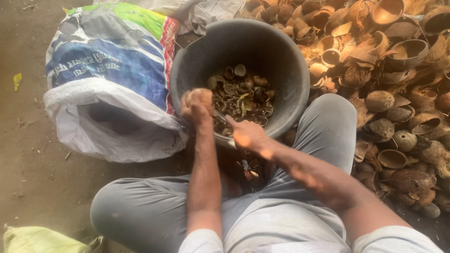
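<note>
Holding a brown coconut shell piece [200,97] tight in my left hand [197,108]. My right hand [247,134] grips a thin tool [220,117] beside it. Both are over the black bucket [290,89].

Both hands [197,107] [247,134] clenched, close together.

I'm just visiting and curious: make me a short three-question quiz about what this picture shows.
1. True or false: the dark round bucket is filled to the brim.
2. What lies heaped to the right of the bucket? A) coconut shells and husks B) bricks C) fish
3. Which hand is closed round a brown, rounded piece over the bucket's near rim?

Key
1. False: only a low layer of small dark scraps covers its bottom.
2. A: the pile of coconut shells and husks.
3. The left hand; the right hand is beside it, seemingly holding a thin tool I cannot make out. A printed white sack lies left of the bucket.
</note>
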